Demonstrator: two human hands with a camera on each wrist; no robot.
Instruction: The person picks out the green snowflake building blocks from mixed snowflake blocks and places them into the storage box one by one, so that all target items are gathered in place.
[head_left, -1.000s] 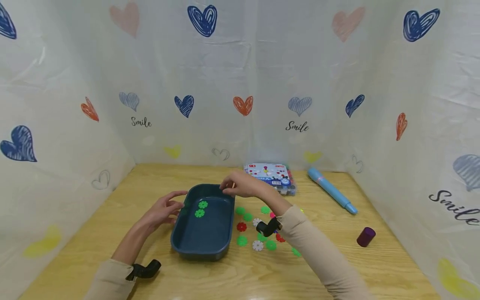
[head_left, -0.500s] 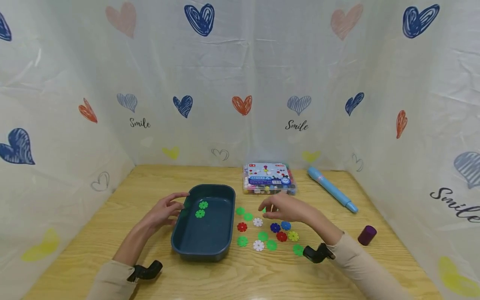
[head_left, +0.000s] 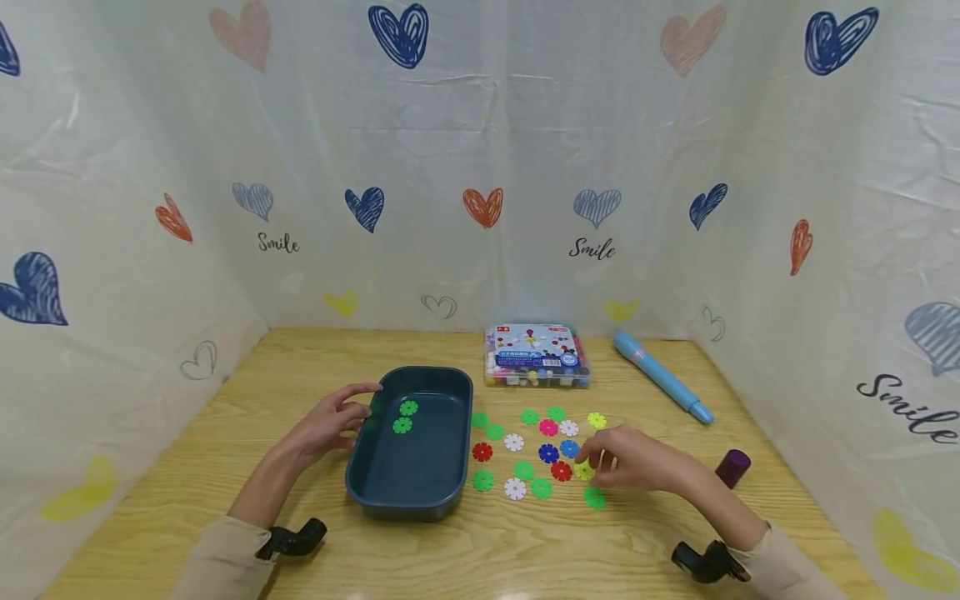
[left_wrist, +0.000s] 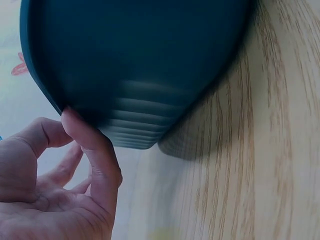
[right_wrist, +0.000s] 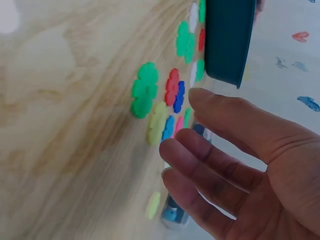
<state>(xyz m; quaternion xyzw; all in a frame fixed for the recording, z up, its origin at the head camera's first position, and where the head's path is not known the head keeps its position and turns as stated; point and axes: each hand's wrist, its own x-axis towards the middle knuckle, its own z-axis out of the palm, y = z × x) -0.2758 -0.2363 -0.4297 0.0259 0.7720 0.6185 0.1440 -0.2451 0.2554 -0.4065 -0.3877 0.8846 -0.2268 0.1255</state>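
A dark teal plastic tray (head_left: 408,475) stands on the table with two green snowflake discs (head_left: 405,417) in it. My left hand (head_left: 322,429) is at its left side, fingertips at the rim. In the left wrist view, bent fingers (left_wrist: 95,155) touch the tray's edge (left_wrist: 57,97). My right hand (head_left: 637,458) hovers low at the right of the loose discs, fingers loosely bent and apart with nothing between them. It partly covers a yellow disc (head_left: 582,472), close to a light blue disc (head_left: 569,449) and a green disc (head_left: 595,498).
Several discs, among them a red one (head_left: 482,452), a white one (head_left: 515,488) and a pink one (head_left: 548,427), lie right of the tray. Behind them is a clear box of parts (head_left: 536,357). A blue marker (head_left: 660,375) and a purple cap (head_left: 732,468) lie to the right.
My right hand has left the tray's far right edge and moved right and nearer, across the discs to the yellow one. The left hand has stayed at the tray.
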